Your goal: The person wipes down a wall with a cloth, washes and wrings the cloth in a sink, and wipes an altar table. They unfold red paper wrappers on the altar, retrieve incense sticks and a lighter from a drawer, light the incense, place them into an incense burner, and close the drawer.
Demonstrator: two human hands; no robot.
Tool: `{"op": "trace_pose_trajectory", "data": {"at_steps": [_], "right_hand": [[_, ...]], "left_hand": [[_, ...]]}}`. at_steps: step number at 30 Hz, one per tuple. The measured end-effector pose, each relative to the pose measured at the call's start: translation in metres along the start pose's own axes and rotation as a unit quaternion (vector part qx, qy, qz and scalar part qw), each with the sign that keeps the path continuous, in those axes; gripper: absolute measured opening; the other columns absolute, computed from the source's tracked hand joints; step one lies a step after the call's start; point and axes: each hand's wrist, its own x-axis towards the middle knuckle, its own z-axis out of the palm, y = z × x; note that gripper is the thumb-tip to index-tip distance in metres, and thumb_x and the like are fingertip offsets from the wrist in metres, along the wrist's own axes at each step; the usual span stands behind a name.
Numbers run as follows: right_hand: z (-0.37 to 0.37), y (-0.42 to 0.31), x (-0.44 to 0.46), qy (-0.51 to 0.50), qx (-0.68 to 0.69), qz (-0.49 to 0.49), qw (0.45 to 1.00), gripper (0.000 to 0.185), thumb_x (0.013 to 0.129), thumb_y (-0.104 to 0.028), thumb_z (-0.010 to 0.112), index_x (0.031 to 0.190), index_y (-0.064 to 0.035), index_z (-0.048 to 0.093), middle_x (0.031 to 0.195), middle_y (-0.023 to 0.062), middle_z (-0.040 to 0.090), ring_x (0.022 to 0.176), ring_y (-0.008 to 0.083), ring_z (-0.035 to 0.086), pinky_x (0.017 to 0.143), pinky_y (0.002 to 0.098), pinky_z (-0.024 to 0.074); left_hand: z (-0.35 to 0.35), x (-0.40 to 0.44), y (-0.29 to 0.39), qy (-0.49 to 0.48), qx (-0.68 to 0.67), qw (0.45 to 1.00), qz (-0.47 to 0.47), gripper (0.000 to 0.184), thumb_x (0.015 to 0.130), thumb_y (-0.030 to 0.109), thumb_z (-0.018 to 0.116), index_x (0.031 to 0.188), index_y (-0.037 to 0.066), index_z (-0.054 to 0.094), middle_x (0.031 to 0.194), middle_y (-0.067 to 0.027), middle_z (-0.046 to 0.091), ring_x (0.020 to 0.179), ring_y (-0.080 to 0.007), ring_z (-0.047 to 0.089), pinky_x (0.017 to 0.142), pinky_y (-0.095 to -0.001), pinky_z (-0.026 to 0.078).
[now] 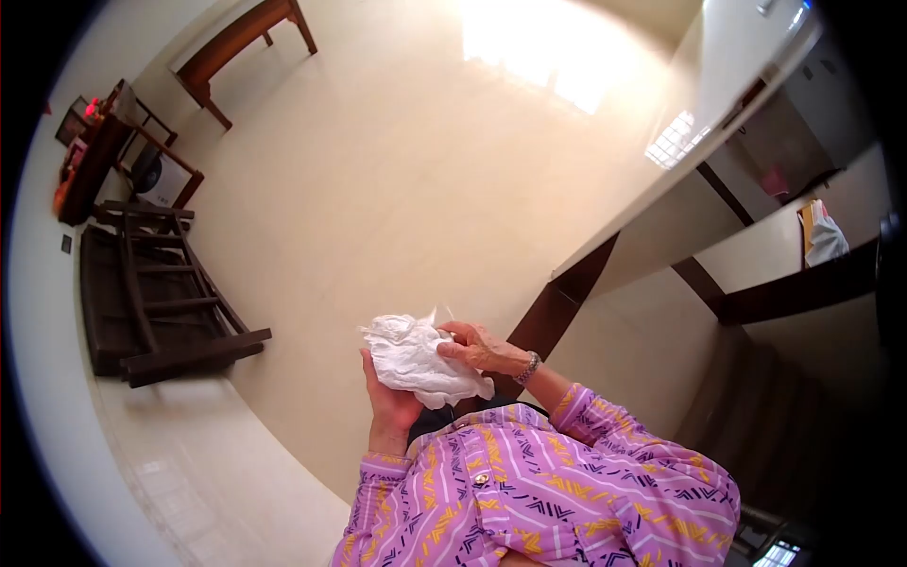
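Observation:
In front of my waist I hold a crumpled white sheet [416, 357], thin and wrinkled. Whether it is paper, cloth or plastic I cannot tell. My left hand [390, 404] supports it from below and from the left, the thumb along its left edge and the other fingers hidden underneath. From the right, my right hand [484, 351] grips the sheet's upper right part between thumb and fingers. A thin wisp of the white material sticks up beside the right fingers. The right wrist wears a bracelet or watch band [528, 368].
A dark wooden chair [156, 293] appears by the wall at left, with a wooden table [236, 57] farther off. Dark door framing [567, 302] crosses the floor close by on the right. Beyond it, a white bag [826, 236] rests on a pale surface.

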Motion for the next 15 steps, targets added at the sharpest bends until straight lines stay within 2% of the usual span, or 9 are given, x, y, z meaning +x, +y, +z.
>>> {"op": "trace_pose_trajectory", "data": {"at_steps": [2, 5, 7, 9, 11, 12, 13, 14, 15], "right_hand": [[0.014, -0.001, 0.005, 0.041, 0.011, -0.011, 0.999, 0.037, 0.082, -0.030, 0.061, 0.102, 0.0008, 0.062, 0.072, 0.0064, 0.062, 0.066, 0.0133, 0.056, 0.058, 0.0302, 0.0447], [-0.005, -0.005, 0.064, 0.038, 0.040, -0.004, 0.998, 0.032, 0.082, -0.027, 0.062, 0.098, 0.0002, 0.063, 0.072, 0.0033, 0.060, 0.067, 0.0096, 0.055, 0.057, 0.0272, 0.0440], [-0.028, -0.039, 0.109, 0.092, 0.091, -0.014, 0.991, 0.024, 0.082, -0.020, 0.063, 0.094, -0.0006, 0.063, 0.075, -0.0005, 0.059, 0.070, 0.0066, 0.052, 0.060, 0.0233, 0.0446], [-0.048, -0.057, 0.154, 0.119, 0.101, -0.054, 0.986, 0.024, 0.082, -0.020, 0.063, 0.096, -0.0008, 0.063, 0.079, 0.0005, 0.060, 0.072, 0.0070, 0.054, 0.062, 0.0234, 0.0455], [-0.053, -0.088, 0.183, 0.124, 0.136, -0.045, 0.982, 0.024, 0.082, -0.019, 0.061, 0.098, -0.0006, 0.063, 0.080, 0.0012, 0.061, 0.073, 0.0074, 0.054, 0.063, 0.0239, 0.0457], [-0.060, -0.104, 0.204, 0.118, 0.110, -0.044, 0.986, 0.026, 0.082, -0.020, 0.060, 0.099, 0.0007, 0.062, 0.080, 0.0016, 0.061, 0.073, 0.0080, 0.054, 0.063, 0.0246, 0.0454], [-0.064, -0.118, 0.221, 0.119, 0.106, -0.044, 0.986, 0.026, 0.082, -0.020, 0.060, 0.099, 0.0007, 0.062, 0.080, 0.0016, 0.061, 0.073, 0.0080, 0.054, 0.063, 0.0246, 0.0454], [-0.064, -0.133, 0.235, 0.107, 0.031, -0.058, 0.992, 0.027, 0.082, -0.020, 0.059, 0.098, 0.0011, 0.062, 0.080, 0.0018, 0.061, 0.073, 0.0082, 0.054, 0.062, 0.0250, 0.0451], [-0.064, -0.146, 0.248, 0.094, -0.042, -0.073, 0.992, 0.028, 0.082, -0.021, 0.058, 0.098, 0.0016, 0.062, 0.080, 0.0019, 0.061, 0.072, 0.0084, 0.054, 0.062, 0.0254, 0.0449]], "left_hand": [[-0.011, 0.000, 0.006, 0.010, -0.002, 1.000, -0.001, 0.072, 0.089, 0.063, 0.030, 0.137, 0.010, 0.034, 0.138, -0.0132, 0.039, 0.126, -0.0321, 0.039, 0.104, -0.0479, 0.032], [-0.011, 0.049, 0.040, 0.035, 0.005, 0.999, -0.014, 0.072, 0.089, 0.063, 0.028, 0.137, 0.009, 0.033, 0.139, -0.0134, 0.038, 0.126, -0.0320, 0.039, 0.104, -0.0480, 0.032], [-0.006, 0.093, 0.071, 0.061, 0.070, 0.996, -0.004, 0.077, 0.087, 0.066, 0.030, 0.137, 0.006, 0.033, 0.139, -0.0141, 0.038, 0.126, -0.0320, 0.038, 0.103, -0.0484, 0.032], [-0.020, 0.130, 0.106, 0.044, -0.013, 0.993, -0.104, 0.090, 0.082, 0.072, 0.034, 0.136, 0.001, 0.032, 0.137, -0.0177, 0.039, 0.124, -0.0318, 0.040, 0.102, -0.0491, 0.032], [-0.042, 0.154, 0.143, 0.018, 0.002, 0.989, -0.145, 0.088, 0.082, 0.068, 0.042, 0.139, 0.003, 0.026, 0.138, -0.0171, 0.036, 0.120, -0.0323, 0.044, 0.099, -0.0514, 0.034], [-0.035, 0.172, 0.159, 0.013, -0.002, 0.989, -0.145, 0.088, 0.082, 0.068, 0.042, 0.139, 0.003, 0.026, 0.138, -0.0171, 0.036, 0.120, -0.0323, 0.044, 0.099, -0.0514, 0.034], [-0.029, 0.181, 0.172, 0.067, 0.087, 0.990, -0.090, 0.088, 0.081, 0.065, 0.049, 0.141, 0.006, 0.022, 0.139, -0.0160, 0.033, 0.119, -0.0319, 0.043, 0.098, -0.0508, 0.034], [-0.024, 0.185, 0.184, 0.125, 0.174, 0.976, -0.037, 0.091, 0.079, 0.062, 0.055, 0.142, 0.008, 0.018, 0.140, -0.0149, 0.031, 0.119, -0.0315, 0.042, 0.097, -0.0502, 0.034], [-0.015, 0.191, 0.197, 0.127, 0.171, 0.976, -0.039, 0.091, 0.079, 0.062, 0.055, 0.142, 0.008, 0.018, 0.140, -0.0149, 0.031, 0.119, -0.0315, 0.042, 0.097, -0.0502, 0.034]]}}
